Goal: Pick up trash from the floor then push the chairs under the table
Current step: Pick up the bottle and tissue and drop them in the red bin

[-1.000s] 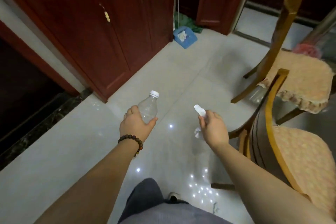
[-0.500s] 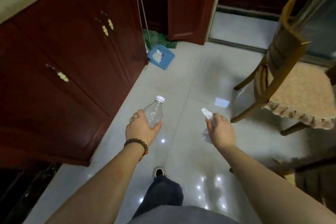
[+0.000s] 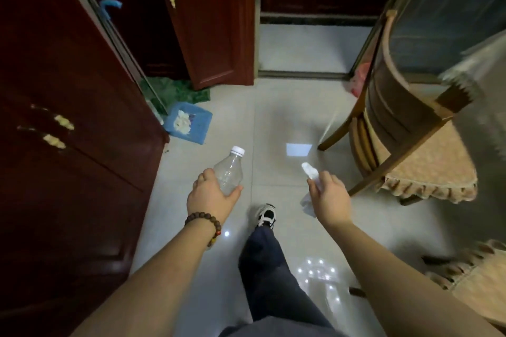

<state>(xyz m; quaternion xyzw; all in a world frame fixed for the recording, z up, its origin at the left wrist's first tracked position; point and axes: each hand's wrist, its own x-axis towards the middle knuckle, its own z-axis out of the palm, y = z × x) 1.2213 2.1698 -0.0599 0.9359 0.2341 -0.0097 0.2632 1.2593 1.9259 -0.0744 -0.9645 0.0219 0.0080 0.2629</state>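
Left hand (image 3: 212, 197) fingers clamp bottle (image 3: 228, 171), right hand (image 3: 330, 197) fingers clamp tissue (image 3: 309, 169); dustpan (image 3: 191, 124) ahead-left of left-hand fingers, nearer them.

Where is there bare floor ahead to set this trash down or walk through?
Bare tile runs up the middle, between the red cabinet on the left and the wooden chair on the right, up to the doorway. It is crowded at left by the blue dustpan and green cloth. Both hands are full: bottle and tissue.
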